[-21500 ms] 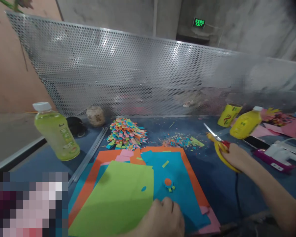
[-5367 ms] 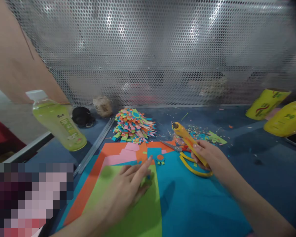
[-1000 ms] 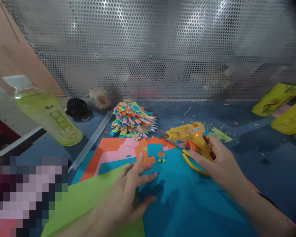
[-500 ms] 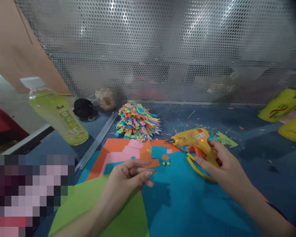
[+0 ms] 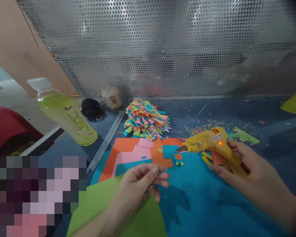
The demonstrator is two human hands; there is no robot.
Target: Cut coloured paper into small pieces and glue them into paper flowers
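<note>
My right hand (image 5: 246,168) is wrapped around the handle of a yellow hot glue gun (image 5: 204,140), whose nozzle points left and whose orange light is lit. Yellow-handled scissors (image 5: 206,158) lie partly hidden beneath it. Just under the nozzle is a small paper piece (image 5: 179,158) with an orange disc and green tabs on the blue sheet (image 5: 199,197). Over the green sheet (image 5: 93,200), my left hand (image 5: 148,179) has thumb and index finger pinched; anything between them is too small to name. A spiky model of many coloured paper strips (image 5: 146,120) stands behind the sheets.
A drink bottle (image 5: 71,118) stands at the left, beside clear glue sticks (image 5: 106,141). A black round object (image 5: 91,109) and a beige bundle (image 5: 111,98) sit behind. Paper scraps (image 5: 245,135) litter the right side. A perforated metal panel (image 5: 150,49) rises at the back.
My right hand has closed around the glue gun and its nozzle has come lower, towards the small paper piece. My left thumb and index finger have pinched together. The view has shifted slightly.
</note>
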